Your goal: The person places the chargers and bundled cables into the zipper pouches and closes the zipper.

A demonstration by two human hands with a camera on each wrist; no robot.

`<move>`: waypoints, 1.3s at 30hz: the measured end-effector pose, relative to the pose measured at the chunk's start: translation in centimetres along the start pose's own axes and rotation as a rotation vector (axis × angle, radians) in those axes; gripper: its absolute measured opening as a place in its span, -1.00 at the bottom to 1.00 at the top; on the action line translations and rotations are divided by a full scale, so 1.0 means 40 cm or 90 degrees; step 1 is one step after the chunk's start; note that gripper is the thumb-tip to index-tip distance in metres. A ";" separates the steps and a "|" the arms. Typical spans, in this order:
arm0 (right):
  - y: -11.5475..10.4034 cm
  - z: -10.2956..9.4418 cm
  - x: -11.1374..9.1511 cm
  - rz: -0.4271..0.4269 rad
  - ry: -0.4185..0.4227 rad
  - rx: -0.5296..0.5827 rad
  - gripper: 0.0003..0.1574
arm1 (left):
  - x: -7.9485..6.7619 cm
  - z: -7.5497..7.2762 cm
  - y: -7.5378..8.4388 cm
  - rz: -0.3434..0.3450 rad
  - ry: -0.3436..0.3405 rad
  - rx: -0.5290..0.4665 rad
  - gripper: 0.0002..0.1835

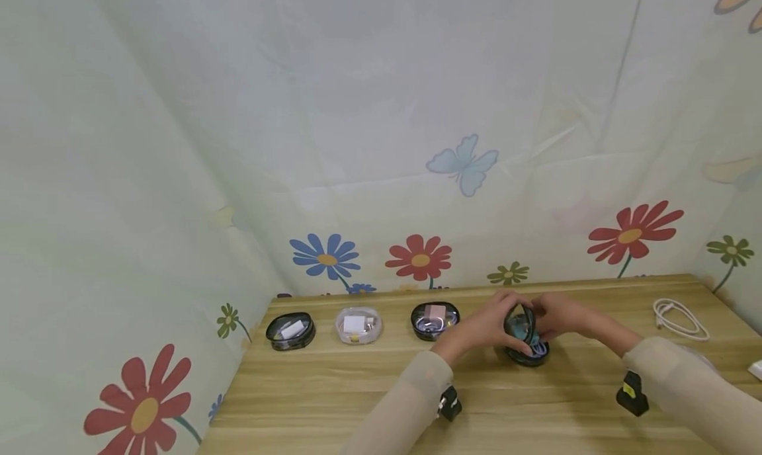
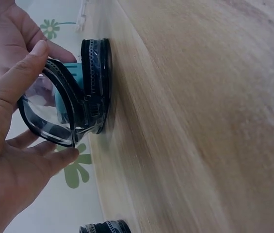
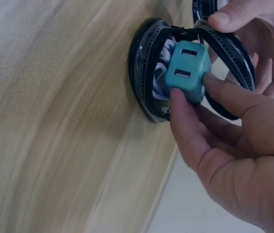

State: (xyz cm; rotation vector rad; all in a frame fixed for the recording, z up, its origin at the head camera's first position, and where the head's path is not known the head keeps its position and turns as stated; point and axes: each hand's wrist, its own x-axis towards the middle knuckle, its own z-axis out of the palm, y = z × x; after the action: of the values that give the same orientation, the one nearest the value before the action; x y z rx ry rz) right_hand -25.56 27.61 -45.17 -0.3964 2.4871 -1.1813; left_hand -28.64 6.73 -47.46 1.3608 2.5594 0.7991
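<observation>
A small clear pouch with black zippered edges (image 1: 528,358) stands unzipped on the table, its lid raised. My left hand (image 1: 485,324) holds that lid (image 2: 71,127) between thumb and fingers, as the left wrist view shows. With thumb and fingers, my right hand (image 1: 558,314) pinches a teal two-port USB charger (image 3: 187,68) at the mouth of the pouch. In the right wrist view, a coiled pale cable (image 3: 160,80) lies inside the pouch, beside the charger. The charger's far side is hidden.
Left of my hands are a black-edged pouch with a pink charger (image 1: 435,313), a white-edged pouch (image 1: 358,327) and another black-edged pouch (image 1: 290,331). A white cable (image 1: 680,320) lies at the right, and a white piece (image 1: 756,370) by the right edge. A flowered curtain (image 1: 381,177) hangs behind.
</observation>
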 end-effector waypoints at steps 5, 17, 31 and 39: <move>0.017 -0.010 -0.015 -0.016 -0.036 0.051 -0.53 | 0.006 0.005 0.008 -0.014 -0.015 0.017 -0.21; 0.042 0.019 -0.024 -0.036 -0.075 0.061 -0.03 | -0.008 0.020 0.009 -0.056 -0.008 0.014 -0.21; 0.036 -0.010 -0.047 -0.007 -0.007 0.032 -0.27 | 0.031 0.023 -0.002 -0.033 -0.032 0.068 -0.11; 0.049 -0.038 -0.064 0.022 0.005 -0.005 -0.30 | 0.038 0.040 -0.017 -0.029 -0.116 0.087 -0.13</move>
State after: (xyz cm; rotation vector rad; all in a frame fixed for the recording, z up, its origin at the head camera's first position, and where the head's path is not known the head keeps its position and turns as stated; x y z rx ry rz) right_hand -24.12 30.86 -45.30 -0.3508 2.4958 -1.1614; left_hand -29.46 8.27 -49.00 1.3394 2.5301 0.4754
